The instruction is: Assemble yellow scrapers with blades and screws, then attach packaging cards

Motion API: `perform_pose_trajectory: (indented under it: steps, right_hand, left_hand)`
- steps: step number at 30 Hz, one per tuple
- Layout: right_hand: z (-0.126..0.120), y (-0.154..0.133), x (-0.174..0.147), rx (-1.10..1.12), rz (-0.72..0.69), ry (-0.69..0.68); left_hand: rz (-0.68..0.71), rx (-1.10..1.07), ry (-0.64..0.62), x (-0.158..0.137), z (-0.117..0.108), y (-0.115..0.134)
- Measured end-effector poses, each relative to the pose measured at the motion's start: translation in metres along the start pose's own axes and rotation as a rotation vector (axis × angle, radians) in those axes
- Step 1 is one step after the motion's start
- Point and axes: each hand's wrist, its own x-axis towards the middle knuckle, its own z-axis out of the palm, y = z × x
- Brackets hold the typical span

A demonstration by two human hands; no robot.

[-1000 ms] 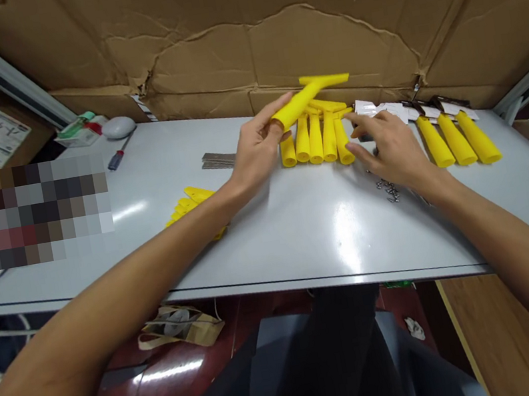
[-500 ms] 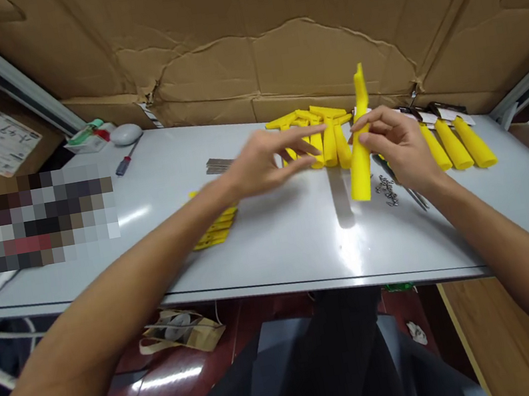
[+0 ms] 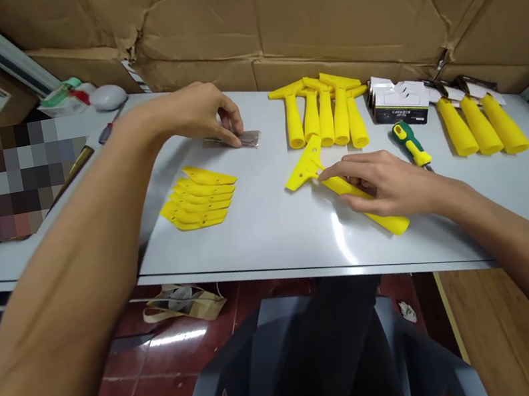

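My left hand [image 3: 213,115] reaches to a stack of thin metal blades [image 3: 250,139], its thumb and fingertips pinched at the top blade; the exact contact is partly hidden. Under my right hand [image 3: 378,184] lies a yellow plastic scraper handle [image 3: 393,222], its T-shaped head [image 3: 304,166] pointing up and left. The fingers curl over the grip, with the index finger near the neck. Left of it, several flat yellow cover plates [image 3: 204,198] overlap in a fanned row. Further back, several more yellow scraper handles [image 3: 325,117] lean side by side.
To the right are a black-and-white box [image 3: 400,106], a green-yellow screwdriver [image 3: 410,143] and three yellow scrapers [image 3: 479,125] with dark heads. A white mouse [image 3: 108,97] sits at the back left. Cardboard [image 3: 202,39] walls off the rear; the table's front edge [image 3: 258,279] is near me.
My right hand has lowered the scraper handle from upright in the air to the table, head to the left. My left hand has moved left to the metal blades.
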Motion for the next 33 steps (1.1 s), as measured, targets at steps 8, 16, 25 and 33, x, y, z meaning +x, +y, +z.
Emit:
perform_pose_trajectory:
  steps: [8, 16, 25, 33]
  right_hand:
    - [-0.007, -0.004, -0.001, 0.361, 0.104, 0.074]
    - [-0.001, -0.005, 0.002, 0.91, 0.186, 0.101]
    - [0.022, -0.019, 0.003, 0.303, 0.134, 0.15]
    - [0.04, -0.023, 0.0, -0.303, -0.024, 0.147]
  left_hand:
    - [0.209, 0.024, 0.026, 0.017, 0.005, -0.041]
    - [0.3, 0.029, 0.092, 0.019, 0.01, -0.048]
    - [0.024, -0.001, 0.049, 0.006, -0.005, -0.006]
    - [0.152, -0.692, 0.415, 0.004, -0.003, 0.039]
